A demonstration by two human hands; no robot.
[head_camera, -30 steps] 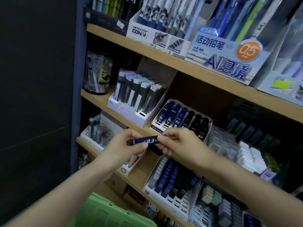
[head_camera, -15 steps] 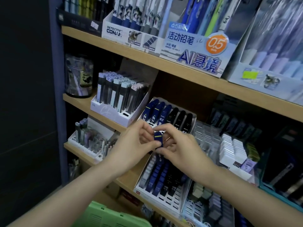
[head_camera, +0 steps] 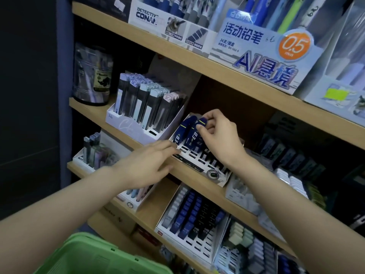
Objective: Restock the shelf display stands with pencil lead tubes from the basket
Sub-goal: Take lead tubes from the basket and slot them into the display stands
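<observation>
While the thumb and fingertips of the right hand (head_camera: 219, 139) pinch the yellow-striped cap end of a dark blue plastic pencil lead tube (head_camera: 201, 124), the tube stands tilted in a back slot of the white slotted cardboard display stand (head_camera: 199, 170) on the middle wooden shelf (head_camera: 189, 177), just beside other dark blue tubes (head_camera: 182, 133) whose "0.3" marking reads upside down. Several of the stand's front slots are unfilled. The left hand (head_camera: 150, 165) lies with fingers straight and holds nothing, its fingertips touching the stand's front left corner. To the left on the same shelf, a white card tray (head_camera: 126, 125) holds upright slim black lead cases with pastel caps, and beyond it stands a clear round tub (head_camera: 92, 76) whose contents are too blurred to tell. One shelf down, a second white slotted stand (head_camera: 185, 242) carries rows of white, blue and black tubes printed "HB 0.5". On the top shelf, a white box (head_camera: 158, 16) reads "DETECTIVE CONAN", and a pale blue pencil box (head_camera: 256, 54) reads "活动铅笔", "AI悬境" and "0.5 mm" in an orange disc. The light green plastic basket (head_camera: 98, 254) sits at the bottom left, below the left forearm; what it holds cannot be seen.
</observation>
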